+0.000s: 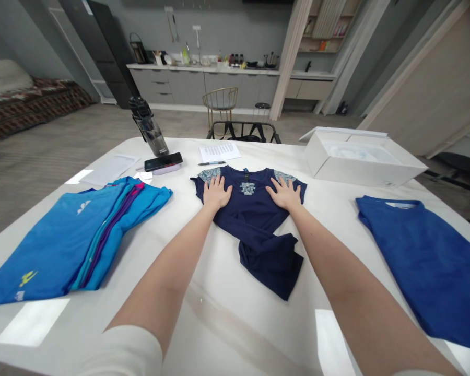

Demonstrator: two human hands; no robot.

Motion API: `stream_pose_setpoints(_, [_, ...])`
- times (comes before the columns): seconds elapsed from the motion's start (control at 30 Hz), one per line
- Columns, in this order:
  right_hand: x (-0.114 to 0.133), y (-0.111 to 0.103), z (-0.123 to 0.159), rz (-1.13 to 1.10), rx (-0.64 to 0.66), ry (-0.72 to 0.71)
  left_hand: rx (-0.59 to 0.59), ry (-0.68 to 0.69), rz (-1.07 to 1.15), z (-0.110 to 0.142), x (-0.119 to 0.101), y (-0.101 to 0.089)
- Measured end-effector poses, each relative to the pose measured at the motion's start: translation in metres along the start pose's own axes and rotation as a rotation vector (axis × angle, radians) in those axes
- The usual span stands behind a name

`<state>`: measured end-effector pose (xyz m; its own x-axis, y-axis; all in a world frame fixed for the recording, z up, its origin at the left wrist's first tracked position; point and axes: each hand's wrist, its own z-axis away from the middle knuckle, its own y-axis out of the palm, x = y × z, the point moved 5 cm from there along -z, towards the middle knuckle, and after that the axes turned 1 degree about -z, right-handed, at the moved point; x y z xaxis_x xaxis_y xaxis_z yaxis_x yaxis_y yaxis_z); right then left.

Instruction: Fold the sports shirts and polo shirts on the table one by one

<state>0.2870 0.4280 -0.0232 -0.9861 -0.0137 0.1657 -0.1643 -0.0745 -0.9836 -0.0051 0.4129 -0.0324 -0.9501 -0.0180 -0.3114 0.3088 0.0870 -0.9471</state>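
A navy short-sleeved top lies on the white table in front of me, its neckline away from me and its lower part twisted and bunched. Patterned pale blue-green patches mark its shoulders and the front of the neck. My left hand rests flat on its left shoulder area, fingers spread. On the opposite shoulder, my right hand lies flat too, with fingers apart. Neither hand grips the cloth. To the left is a stack of folded blue, teal and purple shirts; to the right lies a folded blue shirt.
On the white table, a black phone and a clear bottle stand at back left. Beyond the top are a pen and printed paper. An open white box sits at back right. A chair is behind.
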Motion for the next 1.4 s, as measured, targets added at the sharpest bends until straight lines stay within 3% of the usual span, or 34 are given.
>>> stream_pose_setpoints(0.17, [0.002,-0.003,-0.010,-0.004,-0.008,-0.013,0.001,0.012,0.024,-0.012,-0.001,0.000])
stream_pose_setpoints(0.27, [0.009,-0.012,-0.003,0.015,-0.127,-0.044,-0.060,0.054,0.049,-0.009,-0.006,-0.008])
stream_pose_setpoints(0.37, [0.019,-0.026,0.013,0.034,-0.292,-0.107,-0.178,0.218,0.060,0.003,-0.023,-0.022])
stream_pose_setpoints(0.47, [0.024,-0.033,0.033,-0.014,-0.326,-0.138,-0.158,0.374,0.097,0.028,-0.048,-0.030])
stream_pose_setpoints(0.53, [0.027,-0.033,0.049,-0.093,-0.283,-0.215,-0.052,0.463,0.164,0.052,-0.067,-0.032])
stream_pose_setpoints(0.63, [0.030,-0.026,0.079,-0.255,-0.117,-0.399,0.130,0.638,0.255,0.099,-0.097,-0.036])
stream_pose_setpoints(0.7, [0.028,-0.021,0.101,-0.372,0.003,-0.477,0.186,0.729,0.252,0.128,-0.112,-0.040])
stream_pose_setpoints(0.77, [0.023,-0.020,0.121,-0.459,0.068,-0.495,0.210,0.735,0.235,0.148,-0.119,-0.040])
stream_pose_setpoints(0.97, [0.004,-0.030,0.173,-0.352,0.027,-0.476,0.216,0.626,0.061,0.167,-0.118,-0.033])
stream_pose_setpoints(1.07, [-0.001,-0.035,0.198,-0.264,0.009,-0.406,0.144,0.584,0.110,0.178,-0.114,-0.043])
stream_pose_setpoints(1.13, [0.001,-0.042,0.217,-0.318,0.015,-0.372,0.104,0.581,0.172,0.188,-0.111,-0.055])
stream_pose_setpoints(1.27, [0.032,-0.062,0.269,-0.662,0.133,-0.432,0.089,0.653,0.266,0.219,-0.099,-0.084])
stream_pose_setpoints(1.4, [0.077,-0.071,0.323,-0.858,0.308,-0.554,0.177,0.800,0.223,0.265,-0.083,-0.106])
